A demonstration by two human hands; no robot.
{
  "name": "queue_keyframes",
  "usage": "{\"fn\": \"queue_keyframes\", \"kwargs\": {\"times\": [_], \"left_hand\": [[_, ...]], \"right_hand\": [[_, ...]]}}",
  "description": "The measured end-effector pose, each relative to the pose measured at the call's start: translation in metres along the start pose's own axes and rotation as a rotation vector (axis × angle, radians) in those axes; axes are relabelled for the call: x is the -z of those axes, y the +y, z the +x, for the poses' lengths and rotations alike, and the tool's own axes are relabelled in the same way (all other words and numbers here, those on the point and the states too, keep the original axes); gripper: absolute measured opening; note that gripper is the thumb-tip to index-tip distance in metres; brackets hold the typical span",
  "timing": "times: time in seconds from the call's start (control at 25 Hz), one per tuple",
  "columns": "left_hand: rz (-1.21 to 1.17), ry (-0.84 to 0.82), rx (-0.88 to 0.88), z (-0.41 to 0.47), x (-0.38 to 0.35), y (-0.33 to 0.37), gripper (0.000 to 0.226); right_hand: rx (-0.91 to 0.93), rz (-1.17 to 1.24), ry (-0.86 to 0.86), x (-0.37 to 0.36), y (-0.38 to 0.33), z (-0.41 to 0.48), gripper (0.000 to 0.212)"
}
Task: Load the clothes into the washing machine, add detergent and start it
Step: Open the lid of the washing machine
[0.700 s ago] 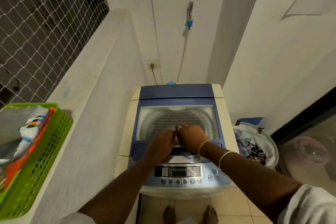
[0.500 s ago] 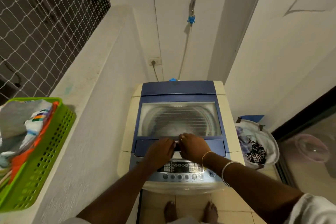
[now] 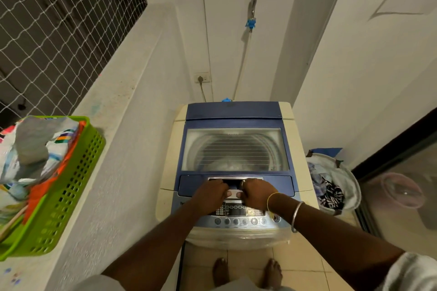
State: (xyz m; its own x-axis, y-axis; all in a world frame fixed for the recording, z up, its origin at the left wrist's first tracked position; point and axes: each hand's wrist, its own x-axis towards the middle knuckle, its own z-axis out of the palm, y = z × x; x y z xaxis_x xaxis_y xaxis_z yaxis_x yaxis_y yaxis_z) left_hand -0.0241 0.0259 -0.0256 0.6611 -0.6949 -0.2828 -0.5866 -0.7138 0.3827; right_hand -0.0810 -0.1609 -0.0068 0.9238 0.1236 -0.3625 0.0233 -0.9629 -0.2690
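Top-loading washer (image 3: 169, 160), seen from above, with its lid (image 3: 236, 123) lying flat and shut. Both hands meet at the handle (image 3: 234, 179), a recessed slot in the lid's front edge. The left hand (image 3: 209, 194) and right hand (image 3: 259, 192) each curl their fingers into the slot, and the thumbs nearly touch beneath it.

The step is judged to be raising the lid so that loading can begin, although nothing rules out a lid only just seated. A good lift is even on both sides and swings up and back about the rear hinge. The wrists stay clear of the panel (image 3: 236, 211) so that no button (image 3: 236, 221) is pressed by accident.

The clothes (image 3: 30, 149) wait outside the drum. They are heaped in a basket (image 3: 68, 196) on the ledge left of the washer. More clothes sit in a bag (image 3: 350, 179) on the floor at its right. No detergent is visible.

Materials: the washer body is smooth cream plastic and the lid frame is glossy blue. The window (image 3: 234, 149) is clear, ruled with fine lines, and shows a round pale drum whose contents cannot be told. The basket is rigid green plastic with slotted walls. The clothes are soft, crumpled and many-coloured, and the bag is limp and white. The panel is curved, with a dark display above a row of round buttons. Thin bangles (image 3: 296, 215) circle the right wrist.
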Motion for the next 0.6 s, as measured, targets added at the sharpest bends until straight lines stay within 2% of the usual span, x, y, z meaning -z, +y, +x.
{"fn": "queue_keyframes", "kwargs": {"times": [0.12, 0.28, 0.4, 0.6], "left_hand": [[-0.040, -0.065, 0.014, 0.001, 0.013, 0.002, 0.028], [-0.109, -0.121, 0.039, 0.003, 0.057, 0.012, 0.021], [-0.121, -0.089, 0.075, 0.010, 0.103, 0.023, 0.018], [-0.088, 0.035, 0.039, 0.026, 0.180, 0.031, 0.018]], "right_hand": [[0.016, 0.008, -0.064, 0.015, 0.001, 0.000, 0.028], [0.039, 0.110, -0.053, 0.050, 0.000, -0.004, 0.020], [0.070, 0.198, -0.074, 0.100, -0.006, -0.005, 0.017], [0.110, 0.147, 0.006, 0.180, -0.008, 0.007, 0.026]]}}
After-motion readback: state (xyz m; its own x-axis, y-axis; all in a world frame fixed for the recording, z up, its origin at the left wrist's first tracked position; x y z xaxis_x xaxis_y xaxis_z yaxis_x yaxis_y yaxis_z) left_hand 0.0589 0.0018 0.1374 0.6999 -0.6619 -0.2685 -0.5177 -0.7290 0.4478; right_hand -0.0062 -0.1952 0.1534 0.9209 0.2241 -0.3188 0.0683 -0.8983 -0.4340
